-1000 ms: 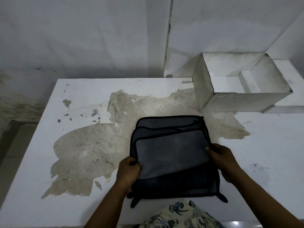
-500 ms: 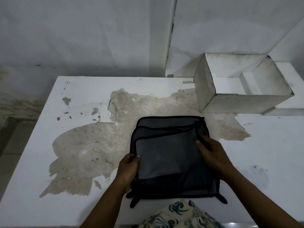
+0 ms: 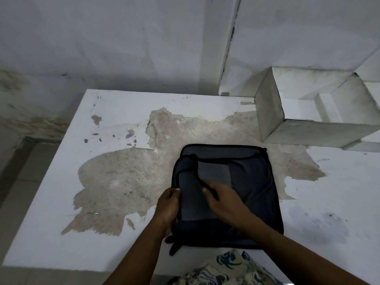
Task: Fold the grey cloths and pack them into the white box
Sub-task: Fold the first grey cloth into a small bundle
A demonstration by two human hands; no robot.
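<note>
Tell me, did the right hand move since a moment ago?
Yes. The right hand went left, away from the white box, folding the top cloth edge over toward the left hand.

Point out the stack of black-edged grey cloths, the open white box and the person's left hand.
stack of black-edged grey cloths [image 3: 250, 182]: head view, on its dark right half.
open white box [image 3: 269, 108]: head view, on its left outer wall.
left hand [image 3: 167, 206]: head view, on the back of the hand.

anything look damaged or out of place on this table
Yes: the white painted table is damaged. Its paint has peeled off in a large ragged patch of bare brownish surface, left of, behind and right of the stack of black-edged grey cloths. Nothing is spilled.
</note>
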